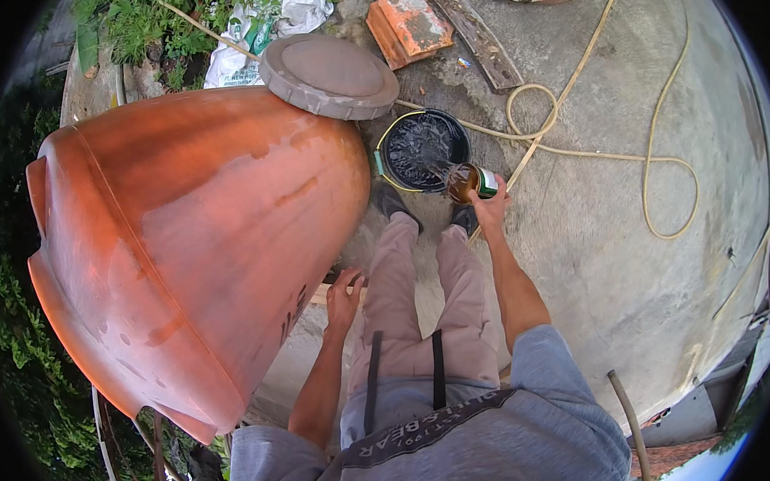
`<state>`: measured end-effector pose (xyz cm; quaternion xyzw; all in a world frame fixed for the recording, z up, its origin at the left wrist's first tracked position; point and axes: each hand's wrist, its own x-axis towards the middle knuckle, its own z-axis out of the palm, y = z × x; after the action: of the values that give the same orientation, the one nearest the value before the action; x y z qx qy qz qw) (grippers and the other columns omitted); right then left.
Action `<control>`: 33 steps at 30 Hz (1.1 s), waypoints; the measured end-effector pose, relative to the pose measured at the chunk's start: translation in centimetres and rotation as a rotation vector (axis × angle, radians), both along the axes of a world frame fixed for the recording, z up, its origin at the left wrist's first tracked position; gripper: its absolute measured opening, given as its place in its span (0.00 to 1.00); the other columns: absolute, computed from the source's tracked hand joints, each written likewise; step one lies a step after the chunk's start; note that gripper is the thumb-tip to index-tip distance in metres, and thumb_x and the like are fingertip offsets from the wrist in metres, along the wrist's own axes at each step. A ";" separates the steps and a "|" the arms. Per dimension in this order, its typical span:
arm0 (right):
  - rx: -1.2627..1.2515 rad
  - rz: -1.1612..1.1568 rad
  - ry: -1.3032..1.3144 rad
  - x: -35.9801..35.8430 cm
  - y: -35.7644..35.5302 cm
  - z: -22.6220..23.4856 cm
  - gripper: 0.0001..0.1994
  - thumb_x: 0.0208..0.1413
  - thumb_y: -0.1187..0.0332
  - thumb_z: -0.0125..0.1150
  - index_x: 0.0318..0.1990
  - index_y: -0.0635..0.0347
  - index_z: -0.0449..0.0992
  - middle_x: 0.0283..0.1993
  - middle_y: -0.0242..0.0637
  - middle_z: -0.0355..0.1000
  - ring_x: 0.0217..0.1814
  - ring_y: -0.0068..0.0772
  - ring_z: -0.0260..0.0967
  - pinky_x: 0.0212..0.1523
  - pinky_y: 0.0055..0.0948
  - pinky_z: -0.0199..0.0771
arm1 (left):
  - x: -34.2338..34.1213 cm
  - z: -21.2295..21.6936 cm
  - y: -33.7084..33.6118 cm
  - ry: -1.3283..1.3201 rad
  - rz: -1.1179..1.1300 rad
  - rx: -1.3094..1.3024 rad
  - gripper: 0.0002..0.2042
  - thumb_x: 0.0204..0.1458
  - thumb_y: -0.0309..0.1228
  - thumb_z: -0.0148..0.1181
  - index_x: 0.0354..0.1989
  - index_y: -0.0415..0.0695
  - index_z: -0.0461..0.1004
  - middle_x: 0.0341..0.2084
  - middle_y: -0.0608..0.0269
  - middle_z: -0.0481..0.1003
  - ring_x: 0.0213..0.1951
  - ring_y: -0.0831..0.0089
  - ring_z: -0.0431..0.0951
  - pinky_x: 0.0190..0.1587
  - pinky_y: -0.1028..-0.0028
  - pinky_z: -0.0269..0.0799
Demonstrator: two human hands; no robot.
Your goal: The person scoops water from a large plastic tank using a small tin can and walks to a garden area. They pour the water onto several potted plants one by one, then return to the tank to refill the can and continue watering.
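Observation:
My right hand [491,208] grips a can [464,185] with a green and white label, tilted with its mouth toward the black bucket [381,153]. Water [437,167] splashes between the can's mouth and the bucket, and the water inside is stirred up. A yellow handle [380,136] with a green grip hangs at the bucket's left side. Loosely bent and apart, the fingers of my left hand [343,299] appear to hold nothing. That hand is beside the large orange tank [203,231], near a strip of wood [319,295].
A round grey lid [328,74] rests against the tank's far end. Beyond are an orange block [411,24], a weathered plank [474,36] and a white sack [297,14]. A yellowish hose [598,154] loops over the concrete. My shoes [396,204] stand close to the bucket.

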<state>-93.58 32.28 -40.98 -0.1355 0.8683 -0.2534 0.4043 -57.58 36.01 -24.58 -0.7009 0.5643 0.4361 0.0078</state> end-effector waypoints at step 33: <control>-0.546 -0.678 -0.982 -14.6 14.1 23.9 0.42 0.52 0.74 0.52 0.75 0.42 0.43 0.67 0.41 0.53 0.67 0.48 0.58 0.66 0.63 0.61 | 2.2 12.1 3.6 0.042 -0.015 0.049 0.20 0.59 0.39 0.63 0.48 0.32 0.78 0.40 0.52 0.82 0.44 0.63 0.81 0.49 0.68 0.73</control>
<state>-108.19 46.41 -17.12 0.1793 0.4820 -0.6104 0.6024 -55.38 39.56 -12.49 -0.6869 0.5588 0.4643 0.0165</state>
